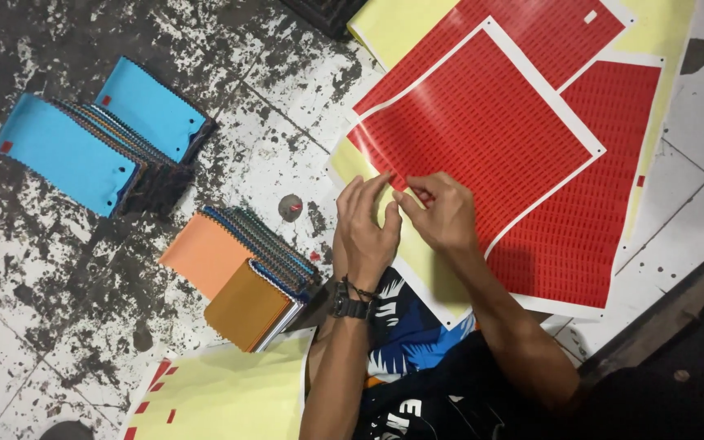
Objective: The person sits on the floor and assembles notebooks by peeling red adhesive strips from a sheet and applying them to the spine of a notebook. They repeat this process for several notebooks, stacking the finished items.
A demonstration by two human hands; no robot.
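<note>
A red sticker sheet [482, 130] with rows of small labels lies on more red sheets [588, 204] and yellow backing paper [401, 24]. My left hand [366, 228], with a black wrist strap, rests its fingertips at the sheet's lower left corner. My right hand [442, 212] pinches at a small red label on that same corner, close to the left fingertips. Whether a label is lifted free is too small to tell.
Stacks of fabric swatch cards lie on the stained tile floor: blue-topped ones [67, 155] at left, orange and brown ones [238, 277] nearer me. A small grey lump [290, 207] sits between them. A yellow sheet [230, 399] lies by my knee.
</note>
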